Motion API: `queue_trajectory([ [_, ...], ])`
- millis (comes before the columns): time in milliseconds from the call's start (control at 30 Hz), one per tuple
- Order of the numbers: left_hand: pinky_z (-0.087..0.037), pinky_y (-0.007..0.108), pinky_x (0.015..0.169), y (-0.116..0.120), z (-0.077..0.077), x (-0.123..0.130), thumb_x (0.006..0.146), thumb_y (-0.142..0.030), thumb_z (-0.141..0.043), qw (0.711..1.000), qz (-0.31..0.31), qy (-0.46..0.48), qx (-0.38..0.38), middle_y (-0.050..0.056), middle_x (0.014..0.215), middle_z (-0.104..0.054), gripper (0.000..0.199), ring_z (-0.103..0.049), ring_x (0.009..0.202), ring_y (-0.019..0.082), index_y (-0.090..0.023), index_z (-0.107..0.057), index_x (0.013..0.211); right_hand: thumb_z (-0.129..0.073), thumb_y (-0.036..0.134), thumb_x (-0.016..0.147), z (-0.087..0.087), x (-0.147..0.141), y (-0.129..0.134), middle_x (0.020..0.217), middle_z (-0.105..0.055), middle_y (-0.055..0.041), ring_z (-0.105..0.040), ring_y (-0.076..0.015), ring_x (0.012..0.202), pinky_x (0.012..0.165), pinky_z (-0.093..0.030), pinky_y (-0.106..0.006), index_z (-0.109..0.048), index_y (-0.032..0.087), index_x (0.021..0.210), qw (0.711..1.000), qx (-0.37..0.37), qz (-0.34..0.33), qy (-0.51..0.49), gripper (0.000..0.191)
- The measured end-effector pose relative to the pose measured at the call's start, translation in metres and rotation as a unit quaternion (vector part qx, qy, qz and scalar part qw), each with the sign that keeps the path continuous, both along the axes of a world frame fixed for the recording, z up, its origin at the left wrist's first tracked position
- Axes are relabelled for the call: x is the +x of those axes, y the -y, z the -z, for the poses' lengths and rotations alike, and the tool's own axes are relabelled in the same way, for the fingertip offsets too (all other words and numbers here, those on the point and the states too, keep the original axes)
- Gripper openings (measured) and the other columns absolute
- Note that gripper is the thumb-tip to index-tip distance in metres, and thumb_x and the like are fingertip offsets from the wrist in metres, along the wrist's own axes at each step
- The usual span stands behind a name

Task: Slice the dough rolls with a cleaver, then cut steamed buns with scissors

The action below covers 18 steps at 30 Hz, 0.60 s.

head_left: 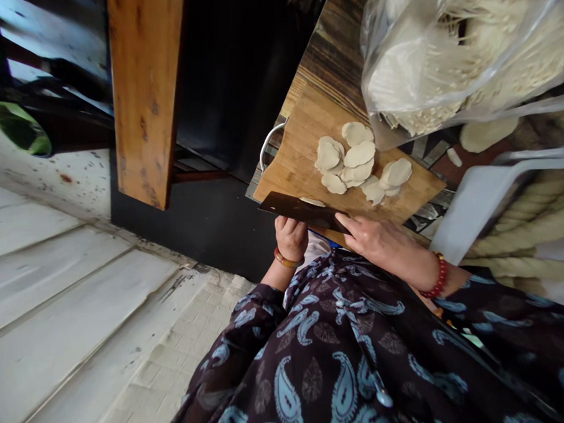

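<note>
Left hand [291,237] curled at near edge of wooden cutting board [299,167], grip clenched on dark cleaver [300,209]. Right hand [381,244] grip released, fingers [352,224] laid along blade. Cleaver's long axis runs across board's near edge, one end jutting past board toward image left. About nine pale dough pieces [354,161] lie heaped on board; one thin piece [312,201] sits at blade. Plastic bag [410,56] full of pale strands overhangs board.

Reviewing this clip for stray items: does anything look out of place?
A pale dough round lies off the wooden cutting board, past the plastic bag, apart from the rounds piled on the board.
</note>
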<state>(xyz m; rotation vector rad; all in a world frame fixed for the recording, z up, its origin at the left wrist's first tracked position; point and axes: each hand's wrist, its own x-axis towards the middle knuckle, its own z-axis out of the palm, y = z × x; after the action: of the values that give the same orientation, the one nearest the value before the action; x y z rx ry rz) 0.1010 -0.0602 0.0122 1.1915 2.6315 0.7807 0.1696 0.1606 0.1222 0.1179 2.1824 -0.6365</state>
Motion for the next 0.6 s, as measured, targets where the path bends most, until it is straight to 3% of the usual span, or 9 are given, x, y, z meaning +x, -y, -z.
queue_trajectory([
  [267, -0.042, 0.036, 0.073, 0.005, 0.003, 0.001, 0.095, -0.022, -0.048, 1.000, -0.012, -0.010, -0.010, 0.006, 0.073, -0.062, 0.029, -0.058, 0.080, 0.021, -0.023, -0.064, 0.071, -0.038, 0.031, 0.103, 0.001, 0.004, 0.007, 0.101, -0.072, -0.0118, -0.070, -0.0225, 0.080, 0.061, -0.038, -0.032, -0.046, 0.016, 0.146, 0.999, 0.016, -0.009, -0.046, 0.047],
  [600, -0.047, 0.037, 0.088, -0.005, -0.003, 0.002, 0.096, -0.022, -0.050, 0.999, -0.040, -0.006, 0.019, 0.008, 0.095, -0.068, 0.021, -0.061, 0.104, 0.022, -0.023, -0.070, 0.092, -0.036, 0.029, 0.103, 0.002, 0.051, -0.016, 0.108, -0.073, -0.0109, -0.068, -0.0194, 0.083, 0.065, -0.041, -0.030, -0.050, 0.016, 0.145, 0.993, 0.018, 0.053, -0.108, 0.047],
])
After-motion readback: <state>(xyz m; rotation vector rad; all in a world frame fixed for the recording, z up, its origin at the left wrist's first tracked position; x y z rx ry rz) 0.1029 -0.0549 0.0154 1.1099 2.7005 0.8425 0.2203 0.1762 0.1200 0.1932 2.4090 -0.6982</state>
